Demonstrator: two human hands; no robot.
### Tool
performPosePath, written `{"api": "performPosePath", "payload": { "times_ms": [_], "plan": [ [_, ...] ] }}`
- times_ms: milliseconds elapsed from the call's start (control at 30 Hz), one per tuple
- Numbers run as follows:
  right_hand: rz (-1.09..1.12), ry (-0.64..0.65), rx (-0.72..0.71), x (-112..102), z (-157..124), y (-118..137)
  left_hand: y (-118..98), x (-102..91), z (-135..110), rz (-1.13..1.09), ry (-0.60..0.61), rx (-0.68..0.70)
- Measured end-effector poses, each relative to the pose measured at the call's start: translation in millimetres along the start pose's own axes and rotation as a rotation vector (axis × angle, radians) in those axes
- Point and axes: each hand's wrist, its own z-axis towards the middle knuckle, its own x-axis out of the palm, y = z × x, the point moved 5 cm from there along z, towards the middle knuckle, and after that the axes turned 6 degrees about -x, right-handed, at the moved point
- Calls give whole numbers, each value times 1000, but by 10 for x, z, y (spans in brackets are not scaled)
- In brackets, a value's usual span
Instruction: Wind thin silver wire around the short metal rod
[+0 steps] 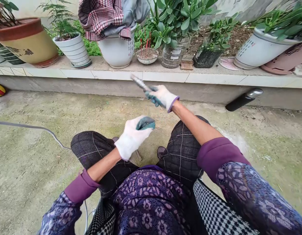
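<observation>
Since I'm watching through the head camera alone, I read this single view carefully. The right hand (161,97), in a white glove with a teal coated palm, is closed narrowly around a ribbed silver metal rod (140,83), whose end points ahead of the hand toward a tiled concrete ledge (141,75). The left hand (132,137), gloved the same way, is loosely curled and seems to hold nothing. Below that hand, a short wooden stick (138,155) lies on the ground between the knees. Well beyond the right hand, a black cylinder with a metal end (244,99) lies at the foot of the ledge, while a thin grey cable (30,125) runs along the ground far beyond the left hand.

The main risk I see is the rod slipping from the glove and hitting the concrete if the grip loosens. A long forward swing could also knock its tip against the ledge. Reaching low with the left hand could snag the cable.
</observation>
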Motion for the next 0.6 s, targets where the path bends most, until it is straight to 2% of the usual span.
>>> {"api": "performPosePath", "payload": {
  "times_ms": [67,167,233,333,400,500,600],
  "plan": [
    [158,-85,7,-159,-39,9,219,-187,-78,40,-65,-59],
    [254,-66,15,-178,-142,-7,493,-377,-46,11,-96,-136],
    [266,-61,17,-160,-184,-12,603,-446,20,-19,-113,-169],
    [193,-90,-6,-191,-167,-10,646,-587,115,-48,-173,-189],
    [39,-128,-8,-255,-122,-33,611,-731,141,-67,-223,-197],
    [-366,-163,-5,-354,-77,-79,510,-926,100,-86,-276,-203],
    [-801,-179,-91,-397,-88,-53,412,-963,12,-47,-277,-166]
  ]
}}
